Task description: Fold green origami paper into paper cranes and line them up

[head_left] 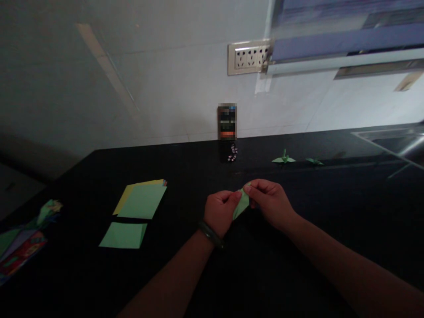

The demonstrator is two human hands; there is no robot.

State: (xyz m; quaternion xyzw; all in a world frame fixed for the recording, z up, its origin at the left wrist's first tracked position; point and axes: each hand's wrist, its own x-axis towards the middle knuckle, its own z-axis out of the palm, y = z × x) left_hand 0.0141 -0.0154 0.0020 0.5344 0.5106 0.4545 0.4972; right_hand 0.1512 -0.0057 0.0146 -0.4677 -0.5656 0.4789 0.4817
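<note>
My left hand [220,212] and my right hand [270,201] meet above the black counter [298,274], both pinching a small folded piece of green paper [241,204] between them. The left fingers close on its lower left side, and the right thumb and fingers grip its upper tip. A dark band circles my left wrist. How far the paper is folded is hard to tell in the dim light.
A stack of green and yellow paper sheets [142,199] lies to the left, with a single folded green sheet [124,235] nearer me. Two green paper cranes [283,159] [314,161] stand at the back. A phone [227,123] leans on the wall. Colourful packaging [23,247] sits far left; a sink [397,141] is at right.
</note>
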